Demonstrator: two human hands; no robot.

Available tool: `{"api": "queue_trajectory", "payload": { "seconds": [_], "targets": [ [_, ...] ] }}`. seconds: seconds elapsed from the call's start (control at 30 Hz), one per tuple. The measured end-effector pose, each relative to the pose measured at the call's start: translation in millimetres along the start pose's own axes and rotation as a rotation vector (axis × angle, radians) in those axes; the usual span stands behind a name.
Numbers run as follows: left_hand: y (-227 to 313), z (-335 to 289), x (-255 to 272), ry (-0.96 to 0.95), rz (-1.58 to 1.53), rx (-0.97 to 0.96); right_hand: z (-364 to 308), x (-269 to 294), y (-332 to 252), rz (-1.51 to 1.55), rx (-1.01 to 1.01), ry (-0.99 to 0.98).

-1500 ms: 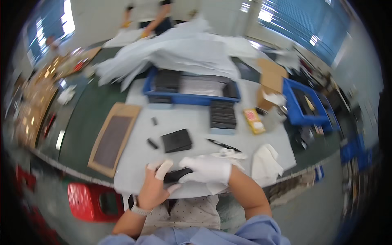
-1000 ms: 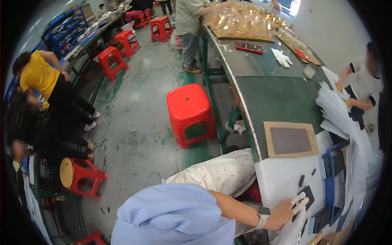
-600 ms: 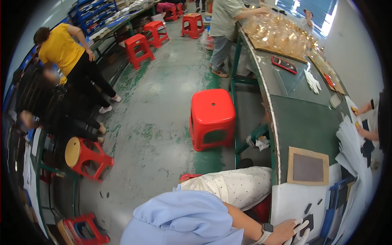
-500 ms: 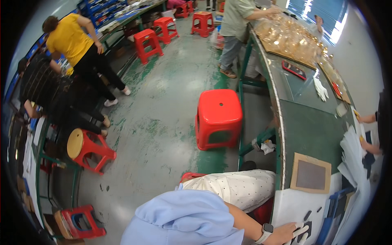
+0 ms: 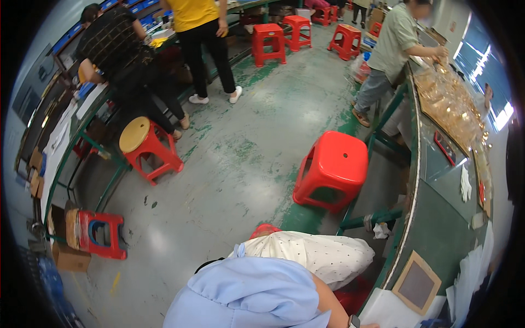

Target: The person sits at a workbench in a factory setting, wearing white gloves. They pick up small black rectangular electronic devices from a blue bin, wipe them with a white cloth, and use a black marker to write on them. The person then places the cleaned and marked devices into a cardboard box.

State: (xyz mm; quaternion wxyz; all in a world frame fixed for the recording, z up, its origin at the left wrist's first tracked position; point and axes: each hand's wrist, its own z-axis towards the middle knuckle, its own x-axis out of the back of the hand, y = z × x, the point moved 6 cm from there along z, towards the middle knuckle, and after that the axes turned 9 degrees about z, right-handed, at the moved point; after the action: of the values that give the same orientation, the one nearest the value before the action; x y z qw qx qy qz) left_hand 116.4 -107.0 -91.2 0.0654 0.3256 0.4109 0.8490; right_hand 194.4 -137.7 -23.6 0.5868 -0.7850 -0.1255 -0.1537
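Observation:
My left arm in a light blue sleeve reaches right to the bench, with a pale watch at the wrist. Only a sliver of my left hand shows at the lower edge; its fingers are cut off, so what it holds cannot be seen. It is nearest a white sheet on the green bench top. Beyond that sheet lies a brown card frame around a dark grey panel. My right hand is out of view.
A red stool stands beside the bench. A white glove, a red-edged phone and clear amber-toned pieces lie farther along. Co-workers stand at both benches. Another stool has a yellow seat.
The view has swung left and up, so the scene sits farther right. My left hand, earlier seen over small black pieces with white-covered fingertips, has dropped almost wholly out of the picture.

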Motion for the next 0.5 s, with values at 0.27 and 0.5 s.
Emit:
{"api": "queue_trajectory", "payload": {
  "seconds": [0.27, 0.5],
  "targets": [
    [-19.9, 5.2, -31.5, 0.211, 0.195, 0.153, 10.3, -23.6, -9.4, -0.059, 0.09, -0.017],
    [-40.4, 25.8, -47.0, -0.087, 0.287, -0.03, 18.7, -41.5, -18.2, -0.1, 0.148, -0.054]
  ]
}}
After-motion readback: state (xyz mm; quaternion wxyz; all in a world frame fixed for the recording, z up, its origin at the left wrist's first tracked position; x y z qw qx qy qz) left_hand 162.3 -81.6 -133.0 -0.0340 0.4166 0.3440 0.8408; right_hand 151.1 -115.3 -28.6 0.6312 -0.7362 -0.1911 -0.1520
